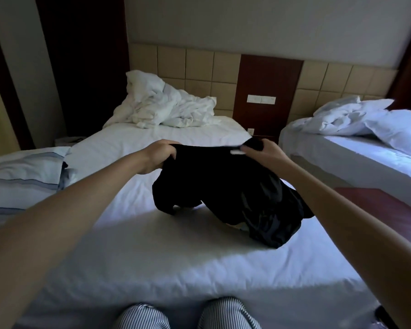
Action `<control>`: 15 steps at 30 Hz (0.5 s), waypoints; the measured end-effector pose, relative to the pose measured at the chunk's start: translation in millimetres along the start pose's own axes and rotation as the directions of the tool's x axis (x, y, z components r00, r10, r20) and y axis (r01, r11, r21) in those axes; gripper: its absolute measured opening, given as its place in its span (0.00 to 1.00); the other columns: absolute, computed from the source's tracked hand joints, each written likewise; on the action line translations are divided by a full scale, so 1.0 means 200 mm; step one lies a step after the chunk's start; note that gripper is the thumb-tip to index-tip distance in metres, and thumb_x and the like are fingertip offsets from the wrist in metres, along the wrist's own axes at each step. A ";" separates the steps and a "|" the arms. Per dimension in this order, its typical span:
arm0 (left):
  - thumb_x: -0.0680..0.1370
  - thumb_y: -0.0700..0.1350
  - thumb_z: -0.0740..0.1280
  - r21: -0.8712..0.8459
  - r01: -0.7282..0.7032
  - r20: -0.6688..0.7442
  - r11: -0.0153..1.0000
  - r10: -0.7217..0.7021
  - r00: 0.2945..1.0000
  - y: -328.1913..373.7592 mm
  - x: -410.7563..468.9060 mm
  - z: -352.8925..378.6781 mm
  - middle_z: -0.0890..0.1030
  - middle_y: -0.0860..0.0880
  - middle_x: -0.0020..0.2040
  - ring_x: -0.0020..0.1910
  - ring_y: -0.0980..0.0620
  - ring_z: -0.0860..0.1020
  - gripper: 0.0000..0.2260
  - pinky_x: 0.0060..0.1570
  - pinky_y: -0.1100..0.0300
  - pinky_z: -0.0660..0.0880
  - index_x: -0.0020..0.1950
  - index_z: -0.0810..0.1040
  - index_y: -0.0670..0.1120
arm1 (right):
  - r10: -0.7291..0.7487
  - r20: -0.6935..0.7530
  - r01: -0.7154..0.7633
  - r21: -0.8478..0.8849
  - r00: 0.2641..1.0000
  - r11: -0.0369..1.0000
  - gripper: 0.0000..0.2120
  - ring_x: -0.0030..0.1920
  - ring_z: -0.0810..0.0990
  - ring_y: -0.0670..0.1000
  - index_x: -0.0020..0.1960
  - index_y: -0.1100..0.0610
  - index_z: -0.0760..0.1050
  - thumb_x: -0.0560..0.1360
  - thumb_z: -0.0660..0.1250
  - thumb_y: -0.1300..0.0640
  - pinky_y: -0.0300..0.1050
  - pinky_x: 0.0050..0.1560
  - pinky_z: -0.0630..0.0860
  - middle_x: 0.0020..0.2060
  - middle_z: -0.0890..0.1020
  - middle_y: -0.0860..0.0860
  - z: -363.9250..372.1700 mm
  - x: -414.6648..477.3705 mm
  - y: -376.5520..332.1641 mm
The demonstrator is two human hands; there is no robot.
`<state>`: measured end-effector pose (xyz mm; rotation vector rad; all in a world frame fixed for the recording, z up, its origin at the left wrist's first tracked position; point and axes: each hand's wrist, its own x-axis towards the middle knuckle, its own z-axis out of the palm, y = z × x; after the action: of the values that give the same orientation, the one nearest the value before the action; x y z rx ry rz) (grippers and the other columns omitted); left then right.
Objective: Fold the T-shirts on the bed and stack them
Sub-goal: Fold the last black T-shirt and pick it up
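I hold the black T-shirt [223,186] up over the bed [152,257], left hand [159,157] and right hand [263,150] each pinching its top edge. Its bunched hem drags right; laid down so, it may crease.

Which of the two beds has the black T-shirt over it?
The middle bed, nearest the camera: the left hand and right hand hold the black T-shirt over it. The right bed shows only white bedding.
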<state>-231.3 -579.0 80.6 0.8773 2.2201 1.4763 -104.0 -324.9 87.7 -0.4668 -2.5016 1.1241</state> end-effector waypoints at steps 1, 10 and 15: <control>0.70 0.29 0.52 -0.019 -0.001 -0.005 1.000 0.001 1.000 0.01 0.01 0.01 0.64 0.47 0.31 0.28 0.51 0.61 0.13 0.30 0.59 0.59 0.32 0.66 0.44 | -0.052 -0.023 0.047 -0.182 0.998 0.982 0.15 0.38 0.74 0.49 0.47 0.62 0.71 0.74 0.67 0.50 0.41 0.36 0.68 0.37 0.75 0.51 0.00 0.00 0.00; 0.74 0.33 0.53 -0.099 0.033 -0.103 0.995 -0.043 0.994 -0.01 0.08 0.05 0.59 0.50 0.26 0.19 0.56 0.57 0.17 0.26 0.60 0.53 0.27 0.61 0.48 | -0.075 0.109 0.119 -0.484 0.991 0.867 0.09 0.40 0.70 0.53 0.53 0.60 0.66 0.75 0.55 0.69 0.44 0.35 0.65 0.46 0.71 0.56 -0.23 -0.01 0.11; 0.75 0.39 0.57 0.302 -0.042 0.046 0.952 0.029 0.999 0.05 0.10 0.08 0.65 0.50 0.26 0.23 0.53 0.62 0.12 0.27 0.59 0.58 0.32 0.66 0.45 | -0.101 0.028 0.090 -0.726 0.995 0.682 0.08 0.47 0.76 0.57 0.52 0.58 0.71 0.75 0.59 0.66 0.49 0.44 0.72 0.51 0.73 0.54 -0.31 -0.05 0.27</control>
<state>-234.3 -551.5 84.1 1.0337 2.4514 1.1352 -59.2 -255.6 84.1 -0.5213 -2.8419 0.0130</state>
